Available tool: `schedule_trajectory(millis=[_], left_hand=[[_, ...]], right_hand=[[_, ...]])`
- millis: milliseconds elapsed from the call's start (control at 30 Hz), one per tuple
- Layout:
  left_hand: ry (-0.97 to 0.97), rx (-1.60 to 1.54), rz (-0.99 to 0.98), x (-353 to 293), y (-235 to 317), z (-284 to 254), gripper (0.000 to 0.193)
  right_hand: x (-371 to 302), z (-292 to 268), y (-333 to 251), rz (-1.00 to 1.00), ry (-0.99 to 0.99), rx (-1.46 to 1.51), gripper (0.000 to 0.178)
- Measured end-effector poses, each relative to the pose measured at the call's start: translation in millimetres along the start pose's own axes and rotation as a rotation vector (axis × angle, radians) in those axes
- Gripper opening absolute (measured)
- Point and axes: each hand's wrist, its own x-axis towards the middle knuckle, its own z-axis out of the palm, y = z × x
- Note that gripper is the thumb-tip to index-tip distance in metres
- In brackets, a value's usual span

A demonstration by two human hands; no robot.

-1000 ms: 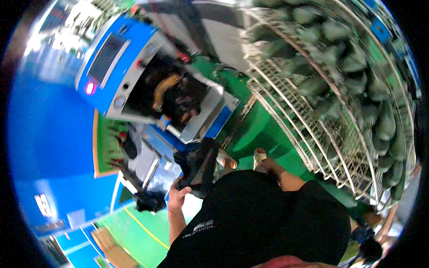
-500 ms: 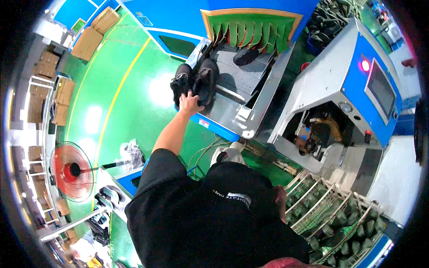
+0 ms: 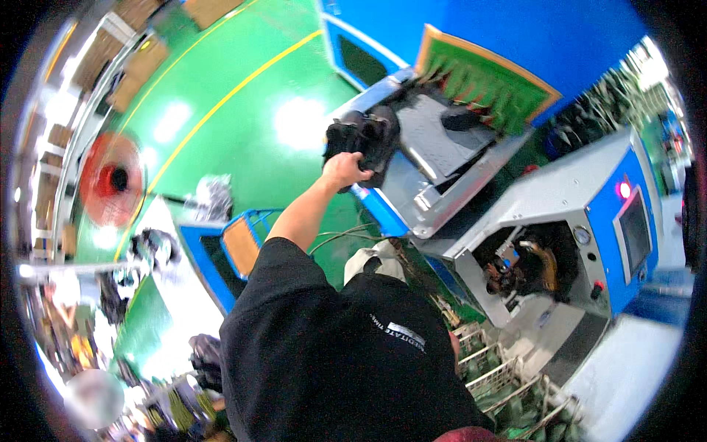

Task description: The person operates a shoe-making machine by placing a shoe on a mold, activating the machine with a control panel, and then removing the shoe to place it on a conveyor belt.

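My left hand (image 3: 347, 171) reaches out and is closed on the heel end of a pair of black shoes (image 3: 377, 136). The two shoes are side by side at the left edge of a grey metal machine bed (image 3: 434, 144). I cannot tell whether they rest on it or are held just above. Another dark shoe or shoe part (image 3: 460, 118) lies farther back on the bed, by a green strip curtain (image 3: 471, 77). Of my right arm only a sliver of skin shows beside my black shirt; that hand's fingers are hidden.
At right stands a grey and blue machine (image 3: 560, 206) with a lit red lamp and a screen. Wire racks (image 3: 501, 379) holding dark green pieces are below it. A red fan (image 3: 112, 177) is at left, near a white table (image 3: 184, 272). Cables cross the green floor.
The view has swung, so the machines sit farther right and tilted. My left hand stays on the shoes, which now appear closer together. More of the white table at left shows.
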Motion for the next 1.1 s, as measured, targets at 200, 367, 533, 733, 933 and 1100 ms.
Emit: schedule_trajectory(millis=[200, 367, 533, 733, 933, 1100], left_hand=[[0.051, -0.083, 0.073, -174, -80, -48, 0.057], [-0.03, 0.105, -0.26, -350, -164, -94, 0.055], [0.121, 0.287, -0.831, -518, -222, -159, 0.055], [0.871, 0.797, -2.231, -624, -267, -188, 0.055], [0.445, 0.094, -1.254, -467, -319, -87, 0.043], [0.036, -0.335, -0.592, -227, -141, 96, 0.034]], right_hand=[[38, -9, -6, -0.023, -0.039, -0.333, 0.053], [87, -11, -10, -0.116, -0.064, -0.578, 0.054], [160, -12, 1, -0.365, -0.095, -0.781, 0.056], [47, 52, -153, -0.233, -0.153, -0.574, 0.059], [22, 50, -175, -0.31, -0.096, -0.59, 0.051], [-45, 36, -310, -0.876, 0.468, -0.227, 0.028]])
